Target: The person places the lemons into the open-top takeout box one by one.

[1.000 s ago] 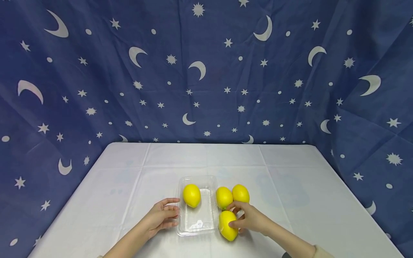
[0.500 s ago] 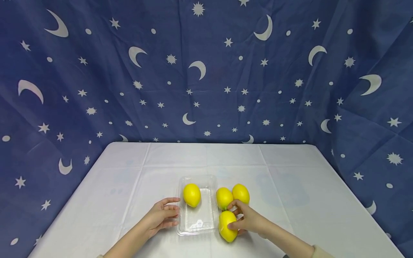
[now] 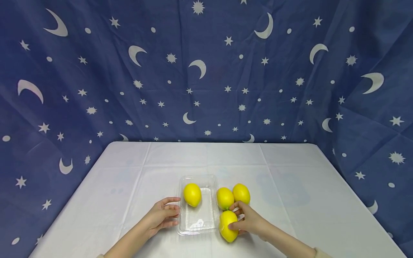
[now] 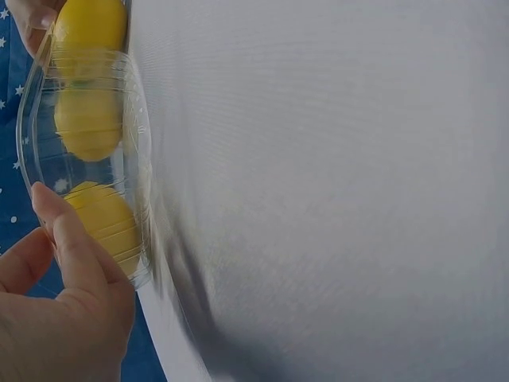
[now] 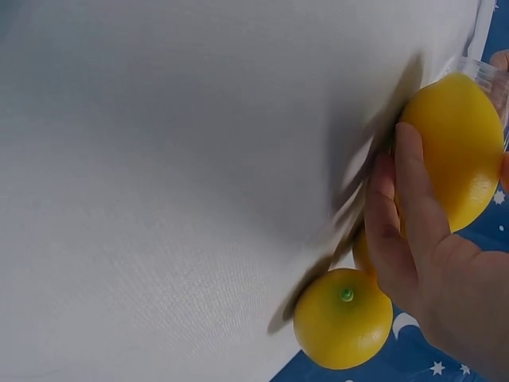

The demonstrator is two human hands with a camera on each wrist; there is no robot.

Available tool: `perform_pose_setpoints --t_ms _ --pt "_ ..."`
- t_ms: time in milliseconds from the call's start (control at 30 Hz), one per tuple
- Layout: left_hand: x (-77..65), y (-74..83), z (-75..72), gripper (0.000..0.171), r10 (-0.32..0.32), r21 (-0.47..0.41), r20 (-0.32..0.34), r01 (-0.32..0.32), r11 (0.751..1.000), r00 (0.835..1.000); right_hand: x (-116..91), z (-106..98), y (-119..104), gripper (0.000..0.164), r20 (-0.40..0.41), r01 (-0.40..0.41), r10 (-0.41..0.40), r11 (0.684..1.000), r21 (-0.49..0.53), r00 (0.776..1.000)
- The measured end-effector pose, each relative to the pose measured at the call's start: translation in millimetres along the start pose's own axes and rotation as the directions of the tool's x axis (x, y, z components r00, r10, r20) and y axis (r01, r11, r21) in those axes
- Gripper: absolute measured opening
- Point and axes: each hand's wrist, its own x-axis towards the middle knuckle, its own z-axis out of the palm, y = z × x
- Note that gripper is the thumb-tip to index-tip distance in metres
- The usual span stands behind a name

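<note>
At the left side of a clear plastic container (image 3: 203, 229), my left hand (image 3: 164, 215) touches the rim with fairly straight fingers. In the left wrist view its fingertips (image 4: 46, 195) lie against the container's side. One yellow lemon (image 3: 192, 195) sits inside, toward the back left. My right hand (image 3: 246, 219) grips another lemon (image 3: 228, 227) just right of the container, thumb on the near side and fingers on the far side. Behind it two more lemons stand close together, a nearer-left one (image 3: 224, 199) and a right one (image 3: 241, 194); a green stem tip (image 5: 347, 294) shows on one.
A white cloth (image 3: 155, 179) with fold creases covers the table. Behind and at both sides hangs a dark blue curtain (image 3: 219, 89) with white moons and stars.
Both hands, the container and the lemons stay almost where they were. Only a slight shift of the head view shows.
</note>
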Motion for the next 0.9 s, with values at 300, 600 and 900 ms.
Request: perform_pose_setpoints --t_ms 300,600,900 --pt "-0.9 0.8 -0.5 0.058 0.002 0.002 0.015 -0.002 1.0 1.0 -2.5 2.4 2.9 0.048 -0.022 0.01 -0.01 1.0 -0.005 1.0" --pt "-1.1 1.3 -0.3 0.056 -0.003 0.007 0.006 0.002 1.0 1.0 -8.2 -1.6 1.7 0.053 -0.012 0.022 -0.022 1.0 0.004 1.0" --pt "-0.8 2.4 0.0 0.054 -0.01 0.017 -0.015 0.011 1.0 1.0 -9.7 -4.5 2.1 0.051 0.002 0.024 -0.024 1.0 0.006 1.0"
